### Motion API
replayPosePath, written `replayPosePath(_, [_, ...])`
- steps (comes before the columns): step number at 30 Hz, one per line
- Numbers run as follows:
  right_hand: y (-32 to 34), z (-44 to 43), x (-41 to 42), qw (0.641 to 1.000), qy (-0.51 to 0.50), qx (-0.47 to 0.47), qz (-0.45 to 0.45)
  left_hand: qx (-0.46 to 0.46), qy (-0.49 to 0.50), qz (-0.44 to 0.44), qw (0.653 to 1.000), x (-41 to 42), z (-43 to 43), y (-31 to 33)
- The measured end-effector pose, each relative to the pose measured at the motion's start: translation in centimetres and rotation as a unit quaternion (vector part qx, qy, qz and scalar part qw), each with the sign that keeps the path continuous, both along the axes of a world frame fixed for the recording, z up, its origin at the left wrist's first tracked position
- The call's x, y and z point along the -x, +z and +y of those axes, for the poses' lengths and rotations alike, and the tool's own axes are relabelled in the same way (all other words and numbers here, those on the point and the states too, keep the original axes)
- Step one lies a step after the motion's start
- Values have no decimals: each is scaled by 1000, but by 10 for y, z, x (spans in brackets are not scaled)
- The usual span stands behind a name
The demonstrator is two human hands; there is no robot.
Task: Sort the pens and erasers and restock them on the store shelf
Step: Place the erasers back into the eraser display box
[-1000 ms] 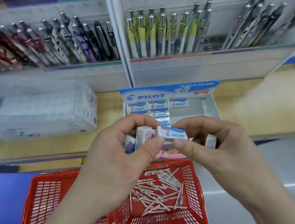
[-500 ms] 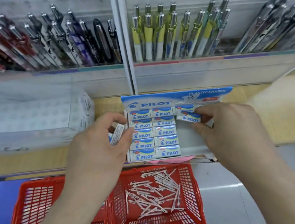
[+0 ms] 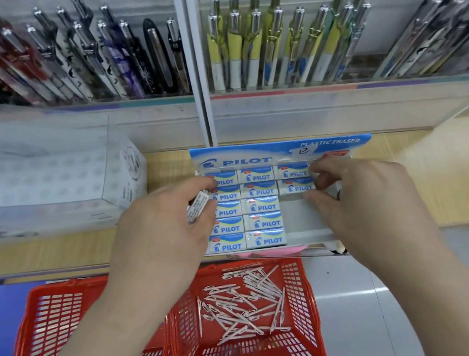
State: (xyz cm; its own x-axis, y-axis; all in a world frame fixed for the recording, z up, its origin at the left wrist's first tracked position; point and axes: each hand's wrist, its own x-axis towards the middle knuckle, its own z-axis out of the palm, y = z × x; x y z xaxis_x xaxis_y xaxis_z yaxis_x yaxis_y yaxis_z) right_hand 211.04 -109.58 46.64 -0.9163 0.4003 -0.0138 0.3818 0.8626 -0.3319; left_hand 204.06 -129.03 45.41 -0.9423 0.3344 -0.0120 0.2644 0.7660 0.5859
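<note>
An open Pilot eraser display box (image 3: 303,220) sits on the wooden shelf, with two full columns of blue-and-white erasers (image 3: 263,223) and a third column begun at the back right. My right hand (image 3: 367,206) pinches one eraser (image 3: 296,186) in that third column, just below another one. My left hand (image 3: 166,228) is at the box's left side and grips a few erasers (image 3: 198,207) on edge between thumb and fingers. A red basket (image 3: 304,311) below holds several white pens (image 3: 245,301).
A second red basket (image 3: 53,321) stands to the left of the first. A clear plastic box (image 3: 57,179) lies on the shelf left of the eraser box. Racks of pens (image 3: 267,53) stand upright behind. White floor lies to the right.
My hands parted from in front of me. The right hand carried one eraser into the box's third column and now sets it lower there; the left hand dropped to the box's left side.
</note>
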Motion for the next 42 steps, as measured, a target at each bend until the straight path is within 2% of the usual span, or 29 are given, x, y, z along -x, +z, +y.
replayPosePath(9, [-8,-3,-2,998,34,18,46,13,-28,-19,999,4,-1,2])
replayPosePath(13, [-8,-5,-1,999,16,25,45,31,-48,-2,998,4,-3,3])
replayPosePath(14, [-5,-5,-2,997,-2,42,58,25,-49,8,998,3,-4,4])
replayPosePath(16, [1,-6,-5,983,-64,132,110,-6,-28,34,999,0,-6,11])
replayPosePath(18, [9,-10,-8,935,-129,293,154,-61,1,18,998,-8,-2,23])
replayPosePath(20, [15,-18,-11,842,-169,484,167,-159,-2,-81,984,-20,7,35])
replayPosePath(22, [19,-24,-13,750,-174,621,150,-241,-40,-178,953,-31,18,44])
replayPosePath(25, [22,-26,-19,667,-147,718,132,-271,-79,-195,939,-40,26,43])
replayPosePath(27, [23,-23,-24,633,-124,754,124,-282,-59,-178,941,-39,27,39])
replayPosePath(29, [23,-20,-28,616,-89,774,113,-286,-40,-168,943,-37,27,39])
replayPosePath(31, [22,-20,-31,623,-66,773,100,-287,-28,-182,940,-36,28,39])
replayPosePath(34, [24,-21,-33,665,-59,740,86,-313,-1,-236,920,-35,29,40])
replayPosePath(39, [25,-17,-38,782,-26,606,141,-345,50,-312,884,-36,33,40])
replayPosePath(42, [23,-18,-40,799,-22,575,173,-340,47,-342,875,-39,36,39])
